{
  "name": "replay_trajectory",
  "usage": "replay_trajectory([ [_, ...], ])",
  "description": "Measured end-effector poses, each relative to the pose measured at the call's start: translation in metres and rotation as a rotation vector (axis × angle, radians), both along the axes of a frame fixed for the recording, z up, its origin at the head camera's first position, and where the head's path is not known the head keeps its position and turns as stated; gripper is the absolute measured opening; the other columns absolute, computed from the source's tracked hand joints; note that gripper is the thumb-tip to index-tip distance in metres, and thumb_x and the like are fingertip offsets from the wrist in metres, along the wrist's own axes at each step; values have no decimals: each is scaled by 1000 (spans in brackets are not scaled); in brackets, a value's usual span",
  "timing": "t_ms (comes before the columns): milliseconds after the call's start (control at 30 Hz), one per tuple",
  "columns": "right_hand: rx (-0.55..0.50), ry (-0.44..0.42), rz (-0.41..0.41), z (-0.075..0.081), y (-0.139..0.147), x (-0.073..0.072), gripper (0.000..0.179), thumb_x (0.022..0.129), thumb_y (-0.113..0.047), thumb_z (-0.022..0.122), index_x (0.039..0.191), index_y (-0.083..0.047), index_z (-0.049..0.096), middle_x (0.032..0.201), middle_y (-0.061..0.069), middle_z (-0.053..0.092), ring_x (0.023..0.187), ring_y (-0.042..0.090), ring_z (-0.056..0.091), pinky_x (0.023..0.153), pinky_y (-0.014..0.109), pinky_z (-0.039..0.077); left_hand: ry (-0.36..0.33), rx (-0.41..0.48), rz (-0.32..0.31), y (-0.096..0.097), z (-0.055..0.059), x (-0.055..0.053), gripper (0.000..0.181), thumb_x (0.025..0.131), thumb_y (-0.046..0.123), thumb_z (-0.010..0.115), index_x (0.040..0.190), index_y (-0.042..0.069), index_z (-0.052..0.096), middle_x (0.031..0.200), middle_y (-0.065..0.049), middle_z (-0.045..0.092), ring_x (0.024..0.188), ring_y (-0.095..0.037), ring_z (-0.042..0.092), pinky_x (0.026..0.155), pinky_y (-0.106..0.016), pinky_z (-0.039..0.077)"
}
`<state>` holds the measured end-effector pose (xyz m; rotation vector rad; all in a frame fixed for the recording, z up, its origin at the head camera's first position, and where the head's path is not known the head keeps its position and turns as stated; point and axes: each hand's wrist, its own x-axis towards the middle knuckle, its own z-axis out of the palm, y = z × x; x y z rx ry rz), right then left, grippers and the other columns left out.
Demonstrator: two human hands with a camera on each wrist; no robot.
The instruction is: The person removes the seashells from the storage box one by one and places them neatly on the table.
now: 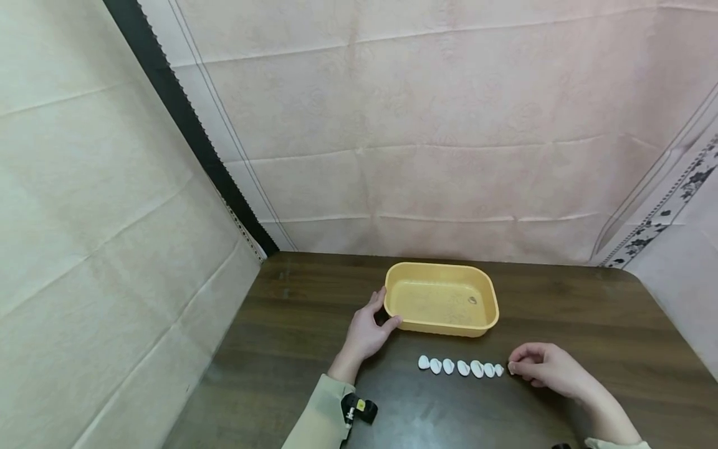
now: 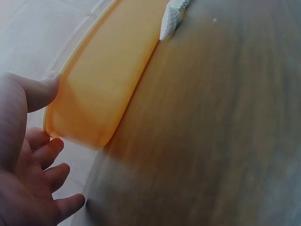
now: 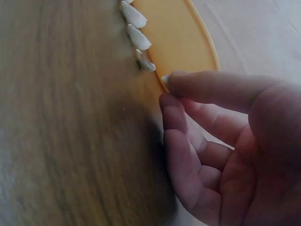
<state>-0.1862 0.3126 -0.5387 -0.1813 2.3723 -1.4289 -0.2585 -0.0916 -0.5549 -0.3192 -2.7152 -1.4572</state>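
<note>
A yellow plastic basin [image 1: 440, 325] stands on the table. My left hand [image 1: 367, 330] grips its near left corner, thumb at the front rim and fingers along the left side. In front of the basin several small white shells [image 1: 462, 368] lie in a row from left to right. At the right end of that row is my right hand [image 1: 546, 368], its thumb and index finger pinching a small white shell [image 3: 165, 79] that is mostly hidden by the fingertips. The other fingers curl in below them.
The dark wooden table [image 1: 291, 349] reaches back to a pale cloth wall [image 1: 437, 137]. Another cloth [image 1: 112, 249] hangs along the left side. Inside the basin, a small round mark [image 1: 472, 300] shows on its floor.
</note>
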Motion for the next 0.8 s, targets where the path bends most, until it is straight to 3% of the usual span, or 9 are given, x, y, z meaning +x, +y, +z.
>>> replay_trajectory([
  [800, 159, 90, -49, 1, -13, 7, 11, 97, -17, 78, 96, -7, 75, 78, 3, 68, 65, 11, 60, 57, 26, 51, 2, -2, -1, 0, -2, -1, 77, 100, 31, 78, 165, 11, 41, 169, -1, 40, 158, -23, 32, 127, -49, 30],
])
